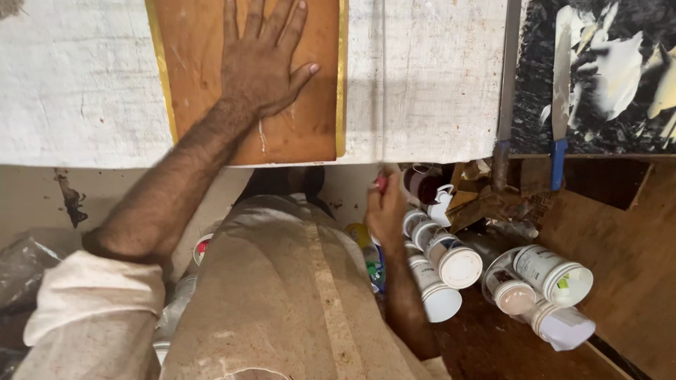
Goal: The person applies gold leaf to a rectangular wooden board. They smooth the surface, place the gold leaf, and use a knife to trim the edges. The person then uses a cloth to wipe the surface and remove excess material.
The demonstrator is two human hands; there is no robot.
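My left hand lies flat, fingers spread, on an orange-brown painted panel edged with yellow stripes, on a white woven canvas. My right hand is lower, below the canvas edge, closed around a small red-tipped object, possibly a brush or pen. It hovers next to a cluster of white paint jars. My legs in beige cloth fill the bottom centre.
More white jars and tubs lie on the brown floor at right. A blue-handled palette knife rests on a dark paint-smeared board, with another long tool next to it. Crumpled plastic lies at left.
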